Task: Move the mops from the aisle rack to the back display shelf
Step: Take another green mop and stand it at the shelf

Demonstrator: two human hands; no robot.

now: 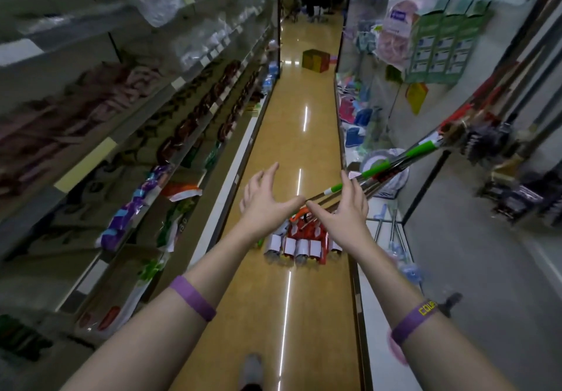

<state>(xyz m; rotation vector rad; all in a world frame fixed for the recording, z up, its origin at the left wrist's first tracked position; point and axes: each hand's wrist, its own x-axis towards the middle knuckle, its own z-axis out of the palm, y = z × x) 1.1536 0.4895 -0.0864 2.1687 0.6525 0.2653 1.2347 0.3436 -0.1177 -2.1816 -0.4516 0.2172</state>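
Head view: left hand (267,205) and right hand (343,208) open-fingered, gripping nothing, beside leaning bundle of green-and-red-handled metal mops (380,170); unheld, it could topple.

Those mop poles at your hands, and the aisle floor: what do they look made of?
Mop poles: likely metal tubing, silvery and shiny, with matte green sleeves, probably plastic or foam. Aisle floor: glossy tan tile or vinyl, I cannot tell which; it mirrors the ceiling lights as bright streaks.

Both forearms outstretched; left hand (267,205) open, fingers spread; right hand (343,211) open, thumbs nearly touching
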